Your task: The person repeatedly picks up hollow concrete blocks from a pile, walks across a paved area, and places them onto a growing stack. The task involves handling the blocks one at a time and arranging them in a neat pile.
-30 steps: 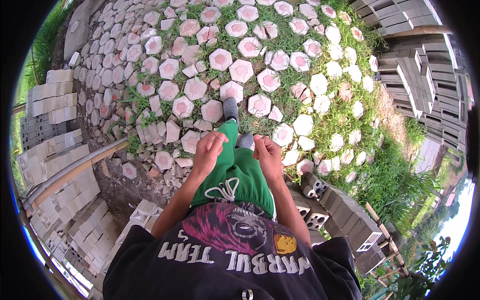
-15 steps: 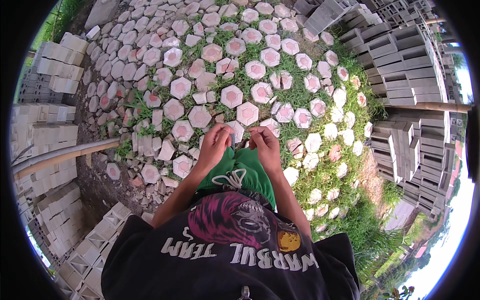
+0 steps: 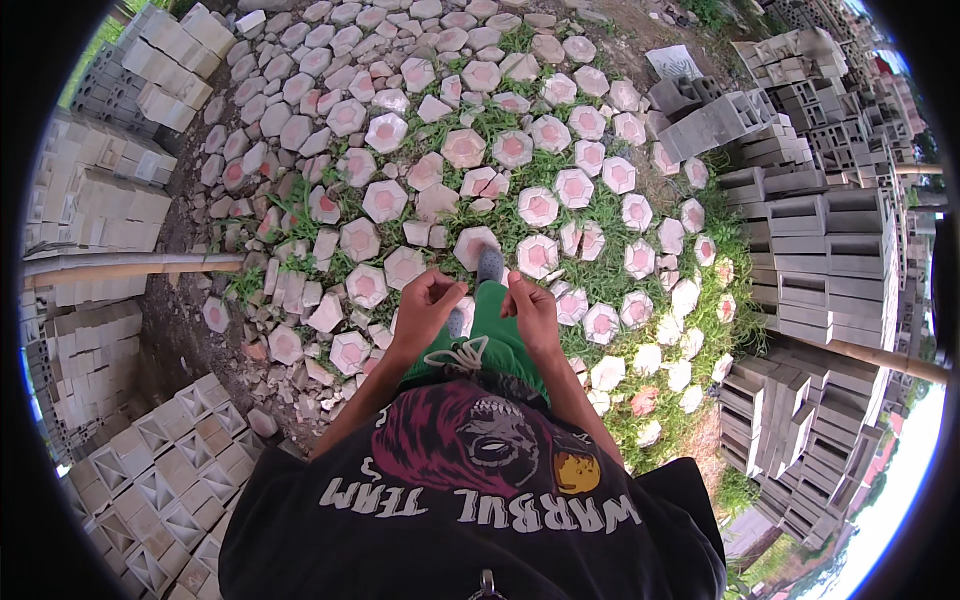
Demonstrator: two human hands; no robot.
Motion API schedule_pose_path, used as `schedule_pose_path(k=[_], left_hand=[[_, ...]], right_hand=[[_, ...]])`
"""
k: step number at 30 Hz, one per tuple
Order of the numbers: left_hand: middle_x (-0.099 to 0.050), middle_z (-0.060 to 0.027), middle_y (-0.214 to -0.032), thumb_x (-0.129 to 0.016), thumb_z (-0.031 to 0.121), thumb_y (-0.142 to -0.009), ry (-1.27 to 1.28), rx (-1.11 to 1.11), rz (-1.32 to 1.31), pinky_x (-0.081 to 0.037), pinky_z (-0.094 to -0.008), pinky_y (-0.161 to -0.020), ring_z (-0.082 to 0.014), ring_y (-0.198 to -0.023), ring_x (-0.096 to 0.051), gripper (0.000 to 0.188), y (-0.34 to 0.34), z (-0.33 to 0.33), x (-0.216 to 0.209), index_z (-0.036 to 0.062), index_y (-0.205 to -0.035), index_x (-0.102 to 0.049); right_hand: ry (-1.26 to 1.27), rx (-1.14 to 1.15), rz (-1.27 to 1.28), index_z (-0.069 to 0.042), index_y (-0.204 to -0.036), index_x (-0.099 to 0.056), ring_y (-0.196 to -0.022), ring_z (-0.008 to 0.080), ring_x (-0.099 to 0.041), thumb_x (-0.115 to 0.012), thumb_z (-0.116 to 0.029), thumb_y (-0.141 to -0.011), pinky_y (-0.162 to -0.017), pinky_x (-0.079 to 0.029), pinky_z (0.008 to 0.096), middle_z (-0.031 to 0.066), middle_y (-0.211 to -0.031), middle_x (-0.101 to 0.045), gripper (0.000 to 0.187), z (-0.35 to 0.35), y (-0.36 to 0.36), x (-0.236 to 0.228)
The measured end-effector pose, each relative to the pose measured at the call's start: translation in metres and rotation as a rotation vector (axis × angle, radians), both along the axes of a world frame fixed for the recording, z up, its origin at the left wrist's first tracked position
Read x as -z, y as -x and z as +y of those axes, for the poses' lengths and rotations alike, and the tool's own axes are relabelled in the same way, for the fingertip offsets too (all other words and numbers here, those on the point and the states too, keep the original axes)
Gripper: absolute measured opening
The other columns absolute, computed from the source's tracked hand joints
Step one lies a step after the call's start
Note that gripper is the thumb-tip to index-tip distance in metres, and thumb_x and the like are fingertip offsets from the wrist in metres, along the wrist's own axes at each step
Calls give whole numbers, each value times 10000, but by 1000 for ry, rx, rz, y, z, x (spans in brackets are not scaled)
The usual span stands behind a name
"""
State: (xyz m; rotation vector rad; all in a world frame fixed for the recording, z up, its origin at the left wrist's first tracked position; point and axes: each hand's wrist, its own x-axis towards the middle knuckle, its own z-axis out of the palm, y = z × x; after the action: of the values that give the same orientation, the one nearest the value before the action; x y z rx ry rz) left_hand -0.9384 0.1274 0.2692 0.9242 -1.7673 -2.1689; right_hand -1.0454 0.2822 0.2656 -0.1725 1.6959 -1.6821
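Note:
My left hand [image 3: 430,303] and my right hand [image 3: 530,310] are held a little apart in front of my green shorts [image 3: 488,325], above the ground. The fingers of both are curled in, thumbs against forefingers. If anything is pinched in them, it is too small or hidden to make out. Below, a foot in grey footwear [image 3: 489,262] is on or beside a hexagonal paving stone [image 3: 470,247]. A second patch of grey footwear [image 3: 457,318] shows by my left hand. White drawstrings [image 3: 458,353] hang at my waist, under a black printed shirt [image 3: 450,520].
Many hexagonal pavers with pinkish centres lie spaced in grass [image 3: 480,205]. Broken stone rubble [image 3: 300,385] is to the left. Stacks of pale blocks [image 3: 105,190] rise on the left, grey hollow blocks [image 3: 820,250] on the right. Bamboo poles [image 3: 140,265] reach in from both sides.
The view has turned and moved forward over the pavers, and a foot now shows ahead of my shorts. Both hands stay curled before my body, slightly lower in the picture.

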Motion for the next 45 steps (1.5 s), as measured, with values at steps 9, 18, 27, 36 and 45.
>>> schedule_pose_path(k=[9, 18, 27, 36, 45], left_hand=[[-468, 43, -529, -622, 306, -924, 92, -206, -136, -264, -220, -445, -13, -488, -383, 414, 114, -28, -44, 36, -615, -573], [-550, -13, -613, -372, 378, -1019, 42, -328, 54, -317, -208, -504, -51, -523, -410, 482, 174, -57, -35, 5, -904, -656], [-613, -59, -758, -248, 319, -943, 58, -196, 170, -366, -261, -586, -119, -605, -460, 516, 232, -133, -18, 20, -1135, -623], [-617, -44, -625, -305, 378, -1033, 195, -171, 48, -364, -246, -577, -81, -586, -483, 602, 319, -290, -24, -4, -819, -717], [-634, -28, -638, -587, 201, -944, 209, -301, -38, -418, -228, -545, -59, -574, -525, 281, 357, -418, -28, -32, -861, -721]], right_hand=[[48, -143, -6, -11, -1056, -629, -578, 60, -491, -481, -250, -1001, -563, -407, 233, -22, -624, -538, 287, -49, 136, -24], [-13, -207, 24, -8, -593, -600, -474, 84, -475, -348, -512, -998, -461, -368, 248, 43, -534, -547, 694, -89, 226, -19], [97, -188, 44, -5, -887, -591, -565, 98, -498, -396, -347, -1025, -553, -431, 256, 16, -601, -488, 417, -171, 291, 2], [61, -148, 76, -1, -777, -606, -511, 88, -480, -371, -412, -1018, -510, -392, 240, 40, -566, -535, 532, -308, 374, 5], [101, -89, 29, -6, -714, -594, -552, 110, -516, -333, -457, -1019, -543, -409, 257, 41, -576, -530, 603, -440, 432, -6]])
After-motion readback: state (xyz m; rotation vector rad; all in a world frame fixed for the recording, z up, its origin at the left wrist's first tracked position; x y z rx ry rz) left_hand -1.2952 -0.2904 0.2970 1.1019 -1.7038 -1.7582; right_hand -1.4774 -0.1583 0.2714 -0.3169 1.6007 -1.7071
